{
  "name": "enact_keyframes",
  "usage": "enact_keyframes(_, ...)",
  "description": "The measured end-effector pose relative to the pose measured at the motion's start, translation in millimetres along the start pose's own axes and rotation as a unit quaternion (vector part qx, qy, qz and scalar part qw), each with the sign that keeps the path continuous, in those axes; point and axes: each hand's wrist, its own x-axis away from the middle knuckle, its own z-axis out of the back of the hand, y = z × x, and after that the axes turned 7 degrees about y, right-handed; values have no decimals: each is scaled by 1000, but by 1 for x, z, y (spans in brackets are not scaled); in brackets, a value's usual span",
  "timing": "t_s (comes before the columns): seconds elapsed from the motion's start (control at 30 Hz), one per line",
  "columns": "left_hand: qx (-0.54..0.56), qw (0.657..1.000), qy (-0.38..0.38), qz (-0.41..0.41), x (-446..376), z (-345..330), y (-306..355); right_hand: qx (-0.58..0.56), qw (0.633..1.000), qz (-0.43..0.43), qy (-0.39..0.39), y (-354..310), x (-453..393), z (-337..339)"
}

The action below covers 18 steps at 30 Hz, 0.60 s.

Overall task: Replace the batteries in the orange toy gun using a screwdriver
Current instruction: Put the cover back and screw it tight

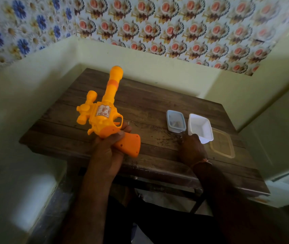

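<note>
My left hand (107, 148) grips the orange toy gun (103, 111) by its handle and holds it above the left part of the wooden table (149, 106), barrel pointing away toward the wall. My right hand (192, 149) rests knuckles-up on the table near the front edge, fingers curled down beside the white container (201, 127). What lies under its fingers is hidden. No screwdriver or batteries show.
A small clear box with a blue rim (176, 121) stands left of the white container. A clear lid (222, 146) lies flat to the right. Yellow-green walls close in behind and on both sides of the table.
</note>
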Motion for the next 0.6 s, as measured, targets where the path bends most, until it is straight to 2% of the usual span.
enact_keyframes(0.13,-2,1000,-4,4,0,-1,1,-2,1000,2,-3,-1,-3,-2)
enact_keyframes(0.3,-3,1000,-18,3,1,-2,1,-24,999,-4,30,0,1,-2)
enact_keyframes(0.43,-3,1000,-23,10,1,-1,0,-59,995,-45,60,5,3,-1)
enact_keyframes(0.6,-9,1000,-28,5,1,0,-2,-21,998,-18,53,3,10,4)
